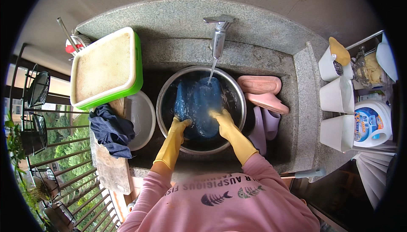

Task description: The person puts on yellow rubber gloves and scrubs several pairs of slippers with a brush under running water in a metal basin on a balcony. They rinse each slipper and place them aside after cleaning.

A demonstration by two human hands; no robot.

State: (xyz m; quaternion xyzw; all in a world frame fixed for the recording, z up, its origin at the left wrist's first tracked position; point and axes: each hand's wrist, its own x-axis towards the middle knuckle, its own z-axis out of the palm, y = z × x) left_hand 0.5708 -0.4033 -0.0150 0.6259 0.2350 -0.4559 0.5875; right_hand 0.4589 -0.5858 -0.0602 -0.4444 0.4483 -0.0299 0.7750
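A round stainless steel basin (240,122) of water stands in the stone sink, with a pair of blue slippers lying side by side in it. My left hand (180,126), in a yellow rubber glove, grips the near end of the left blue slipper (182,100). My right hand (224,120), gloved the same way, holds the right edge of the other blue slipper (208,97); its fingertips are under water and blurred. From the chrome faucet (218,41) a stream of water falls onto the far end of that right slipper.
Pink slippers (260,85) and lilac slippers (258,130) lie right of the basin. At left are a white plastic basin (141,120), a green-sided box (103,68), dark blue cloth (111,130) and a wooden board (113,171). White bins (337,95) and a detergent bottle (372,124) stand at right.
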